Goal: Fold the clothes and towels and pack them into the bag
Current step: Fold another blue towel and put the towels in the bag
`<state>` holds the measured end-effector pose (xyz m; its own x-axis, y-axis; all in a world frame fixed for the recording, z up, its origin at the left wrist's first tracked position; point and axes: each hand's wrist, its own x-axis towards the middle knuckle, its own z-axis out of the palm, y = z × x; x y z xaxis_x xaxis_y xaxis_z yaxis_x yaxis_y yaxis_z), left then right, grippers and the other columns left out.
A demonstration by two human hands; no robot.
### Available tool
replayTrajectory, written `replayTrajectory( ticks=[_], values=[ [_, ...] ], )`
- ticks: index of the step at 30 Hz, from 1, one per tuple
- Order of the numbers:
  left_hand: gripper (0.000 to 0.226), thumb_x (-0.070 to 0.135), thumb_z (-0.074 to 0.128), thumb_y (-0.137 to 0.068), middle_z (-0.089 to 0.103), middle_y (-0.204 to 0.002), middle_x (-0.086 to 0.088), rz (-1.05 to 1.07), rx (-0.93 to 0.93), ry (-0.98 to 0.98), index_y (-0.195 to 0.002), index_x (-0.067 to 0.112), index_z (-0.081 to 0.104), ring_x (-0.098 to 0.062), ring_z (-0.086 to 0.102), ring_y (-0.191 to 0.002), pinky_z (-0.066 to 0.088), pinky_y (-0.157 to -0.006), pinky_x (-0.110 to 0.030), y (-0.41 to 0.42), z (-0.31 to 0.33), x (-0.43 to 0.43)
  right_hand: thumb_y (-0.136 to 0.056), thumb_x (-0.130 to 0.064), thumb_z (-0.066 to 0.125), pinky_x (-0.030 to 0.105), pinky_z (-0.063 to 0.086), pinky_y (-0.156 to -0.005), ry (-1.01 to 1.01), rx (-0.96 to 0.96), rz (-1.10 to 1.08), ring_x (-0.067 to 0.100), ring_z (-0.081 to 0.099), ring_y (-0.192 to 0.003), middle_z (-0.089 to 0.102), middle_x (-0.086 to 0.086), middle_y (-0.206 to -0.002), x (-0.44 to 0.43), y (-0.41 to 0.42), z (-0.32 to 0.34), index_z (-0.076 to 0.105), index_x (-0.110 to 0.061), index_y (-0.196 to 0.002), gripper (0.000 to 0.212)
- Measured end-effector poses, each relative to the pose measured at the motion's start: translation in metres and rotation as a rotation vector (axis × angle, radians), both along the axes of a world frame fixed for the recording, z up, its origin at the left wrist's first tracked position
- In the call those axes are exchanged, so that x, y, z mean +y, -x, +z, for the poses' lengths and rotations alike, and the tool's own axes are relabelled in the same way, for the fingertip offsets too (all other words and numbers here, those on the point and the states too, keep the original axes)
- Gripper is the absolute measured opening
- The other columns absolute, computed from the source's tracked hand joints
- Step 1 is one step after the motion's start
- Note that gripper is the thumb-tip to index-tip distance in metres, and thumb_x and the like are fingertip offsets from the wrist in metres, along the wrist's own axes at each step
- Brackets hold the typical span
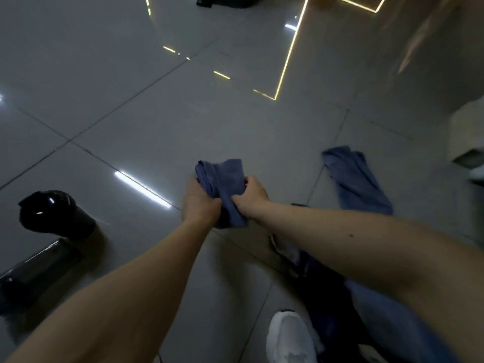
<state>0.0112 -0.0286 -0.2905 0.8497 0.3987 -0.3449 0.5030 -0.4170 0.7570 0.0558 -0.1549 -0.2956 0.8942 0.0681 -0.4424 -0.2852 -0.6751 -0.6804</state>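
A dark blue towel (pixel 224 182) is bunched up between both hands above the grey tiled floor. My left hand (pixel 199 203) grips its left side and my right hand (pixel 252 198) grips its right side, fingers closed into the cloth. A second blue cloth (pixel 354 180) lies stretched flat on the floor to the right. A heap of dark and blue clothes (pixel 340 297) sits on the floor under my right forearm, partly hidden by it. No bag is clearly identifiable in view.
A glossy black object (pixel 53 214) and a dark bar (pixel 34 271) stand at the left. A white shoe (pixel 289 336) shows at the bottom. A white unit (pixel 468 132) is at the right edge; a dark item (pixel 225 1) lies at the top.
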Motion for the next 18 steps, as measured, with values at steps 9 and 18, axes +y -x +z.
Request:
replayTrajectory(
  ticks=[9,18],
  values=[
    [0.049,0.035,0.066,-0.077,0.063,-0.106,0.002,-0.397,-0.287,0.142,-0.12,0.024,0.047,-0.022,0.066,-0.096,0.055,-0.087,-0.045,0.022,0.109,-0.145,-0.102,-0.03,0.051,0.03,0.032,-0.114,0.036,-0.193,-0.134,0.027,0.043,-0.139,0.045,0.011,-0.152,-0.157,0.042,0.136,0.041,-0.011,-0.15,0.053],
    [0.044,0.033,0.065,-0.086,0.06,-0.113,0.001,-0.854,-0.297,0.24,-0.121,0.02,0.043,-0.016,0.064,-0.096,0.058,-0.081,-0.041,0.082,0.129,-0.283,-0.088,-0.052,0.069,0.037,0.053,-0.092,-0.032,-0.2,-0.363,0.023,0.064,-0.106,0.068,0.004,-0.117,-0.297,0.151,0.161,0.062,-0.016,-0.124,0.051]
  ],
)
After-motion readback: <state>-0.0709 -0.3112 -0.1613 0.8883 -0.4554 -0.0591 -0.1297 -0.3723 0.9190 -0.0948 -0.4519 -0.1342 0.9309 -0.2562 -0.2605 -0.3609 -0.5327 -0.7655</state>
